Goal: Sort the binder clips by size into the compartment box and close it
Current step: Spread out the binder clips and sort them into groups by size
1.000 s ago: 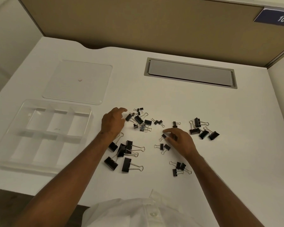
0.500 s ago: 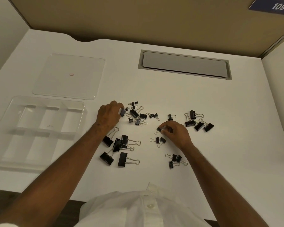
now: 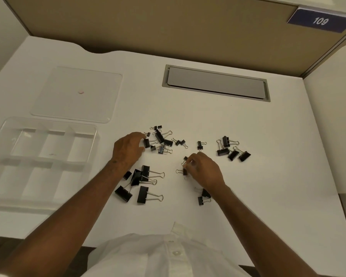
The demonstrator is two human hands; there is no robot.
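Black binder clips lie scattered on the white desk. Large clips (image 3: 143,181) sit near my left forearm, medium clips (image 3: 233,150) at the right, and mixed small and medium ones (image 3: 162,141) in the middle. My left hand (image 3: 128,148) pinches a medium clip (image 3: 146,142) at the edge of the middle cluster. My right hand (image 3: 203,169) is closed on small clips (image 3: 184,170) just above the desk. The clear compartment box (image 3: 38,158) stands open at the left with nothing in its compartments.
The box's clear lid (image 3: 78,93) lies flat behind the box. A grey cable hatch (image 3: 216,83) is set into the desk at the back. Two more small clips (image 3: 203,197) lie under my right wrist. A partition wall rises behind the desk.
My left hand has closed its fingers on a clip at the middle cluster. My right hand has gathered the small clips that lay beside it and curled tighter.
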